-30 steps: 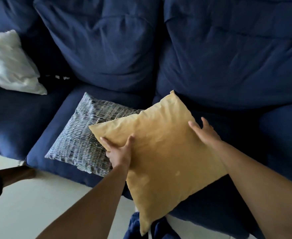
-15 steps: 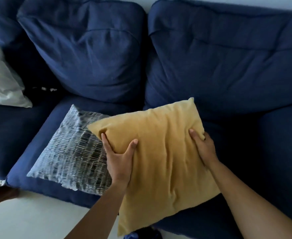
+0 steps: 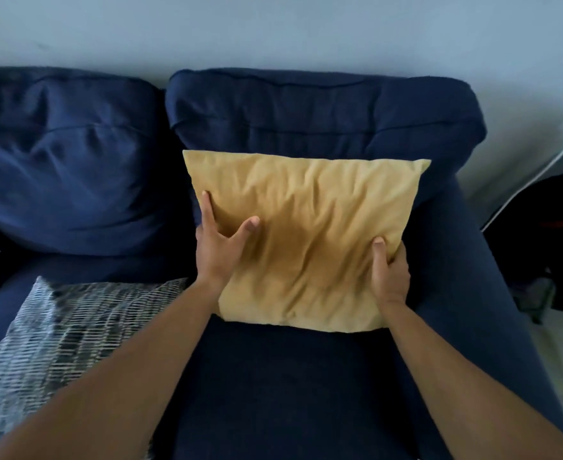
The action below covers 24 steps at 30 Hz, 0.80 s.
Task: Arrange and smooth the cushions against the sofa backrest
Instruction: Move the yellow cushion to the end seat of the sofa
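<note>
A mustard-yellow cushion (image 3: 310,234) stands upright against the right back cushion (image 3: 323,111) of the dark blue sofa. My left hand (image 3: 218,247) grips its left edge, thumb on the front. At the lower right edge my right hand (image 3: 389,270) holds the same cushion, thumb pressed into the fabric. The cover is wrinkled between both hands. A grey-and-white woven cushion (image 3: 64,330) lies flat on the left seat, beside my left forearm.
The left back cushion (image 3: 64,167) is rumpled and leans. The sofa's right armrest (image 3: 479,293) runs along the right. Beyond it, dark objects (image 3: 545,247) sit on the floor by the pale wall (image 3: 273,28).
Both hands have lifted the yellow cushion off the seat, turned it square and set it upright against the right backrest. The view has shifted right; the white cushion is out of sight.
</note>
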Available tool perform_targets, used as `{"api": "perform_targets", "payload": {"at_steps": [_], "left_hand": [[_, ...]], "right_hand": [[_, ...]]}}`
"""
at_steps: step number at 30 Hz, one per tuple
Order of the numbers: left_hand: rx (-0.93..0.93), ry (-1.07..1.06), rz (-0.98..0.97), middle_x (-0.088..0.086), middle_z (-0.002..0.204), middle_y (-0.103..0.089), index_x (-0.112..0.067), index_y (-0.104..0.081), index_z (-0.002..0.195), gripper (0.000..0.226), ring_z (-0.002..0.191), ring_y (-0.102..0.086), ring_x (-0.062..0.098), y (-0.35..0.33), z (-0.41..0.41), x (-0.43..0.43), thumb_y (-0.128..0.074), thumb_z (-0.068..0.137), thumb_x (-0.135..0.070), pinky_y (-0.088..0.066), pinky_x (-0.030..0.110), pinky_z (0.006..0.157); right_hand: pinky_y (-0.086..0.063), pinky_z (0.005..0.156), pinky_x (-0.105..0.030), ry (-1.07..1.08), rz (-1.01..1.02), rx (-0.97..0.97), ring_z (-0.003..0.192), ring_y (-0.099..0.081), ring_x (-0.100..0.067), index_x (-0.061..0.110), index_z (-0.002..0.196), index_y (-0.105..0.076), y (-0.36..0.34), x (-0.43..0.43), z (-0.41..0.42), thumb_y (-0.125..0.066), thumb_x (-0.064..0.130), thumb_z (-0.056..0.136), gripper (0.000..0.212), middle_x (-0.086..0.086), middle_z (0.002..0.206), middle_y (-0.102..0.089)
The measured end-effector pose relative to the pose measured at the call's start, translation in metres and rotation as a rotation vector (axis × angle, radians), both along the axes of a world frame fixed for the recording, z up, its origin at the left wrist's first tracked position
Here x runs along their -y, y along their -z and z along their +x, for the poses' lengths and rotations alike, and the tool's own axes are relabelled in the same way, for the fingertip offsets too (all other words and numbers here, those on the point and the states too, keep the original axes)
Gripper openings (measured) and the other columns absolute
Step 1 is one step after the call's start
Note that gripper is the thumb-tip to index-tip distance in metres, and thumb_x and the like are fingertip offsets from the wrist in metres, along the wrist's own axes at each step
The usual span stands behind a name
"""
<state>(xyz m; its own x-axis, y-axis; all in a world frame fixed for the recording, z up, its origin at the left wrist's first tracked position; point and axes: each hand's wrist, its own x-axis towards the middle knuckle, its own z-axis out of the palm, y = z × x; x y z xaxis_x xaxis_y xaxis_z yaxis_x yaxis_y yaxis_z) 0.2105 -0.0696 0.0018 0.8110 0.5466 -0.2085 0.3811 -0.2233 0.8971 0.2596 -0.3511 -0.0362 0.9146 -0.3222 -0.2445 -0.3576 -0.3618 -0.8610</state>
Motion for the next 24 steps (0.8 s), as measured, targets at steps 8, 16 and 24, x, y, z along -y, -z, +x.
{"api": "perform_targets", "payload": {"at_steps": [8,16,24], "left_hand": [[-0.156,0.113,0.060,0.006,0.161,-0.025,-0.042,0.004,0.158,0.105,0.141,-0.037,0.025,0.034,-0.004,0.005,-0.070,0.084,-0.058,-0.039,0.043,0.108],[-0.209,0.030,0.121,0.002,0.155,-0.039,-0.028,-0.040,0.152,0.062,0.135,-0.049,0.022,0.029,-0.059,-0.030,-0.061,0.095,-0.044,-0.045,0.040,0.106],[-0.361,-0.072,0.167,-0.002,0.142,-0.060,-0.027,-0.054,0.142,0.047,0.128,-0.056,0.020,0.023,-0.147,-0.150,-0.056,0.097,-0.038,-0.043,0.037,0.107]], "right_hand": [[-0.034,0.107,-0.050,-0.111,-0.245,-0.124,0.141,-0.031,-0.034,0.022,0.157,-0.011,0.021,-0.006,-0.003,-0.037,0.051,0.099,0.070,-0.014,0.157,-0.029],[-0.048,0.088,-0.042,-0.263,-0.402,0.375,0.102,-0.052,-0.026,0.015,0.138,-0.048,0.008,-0.083,-0.050,-0.054,0.016,0.093,0.045,-0.012,0.120,-0.052],[-0.044,0.082,-0.019,-0.707,-0.239,0.100,0.095,-0.059,-0.018,0.016,0.120,-0.064,0.010,-0.238,-0.101,-0.049,0.013,0.096,0.028,-0.007,0.112,-0.061]]}}
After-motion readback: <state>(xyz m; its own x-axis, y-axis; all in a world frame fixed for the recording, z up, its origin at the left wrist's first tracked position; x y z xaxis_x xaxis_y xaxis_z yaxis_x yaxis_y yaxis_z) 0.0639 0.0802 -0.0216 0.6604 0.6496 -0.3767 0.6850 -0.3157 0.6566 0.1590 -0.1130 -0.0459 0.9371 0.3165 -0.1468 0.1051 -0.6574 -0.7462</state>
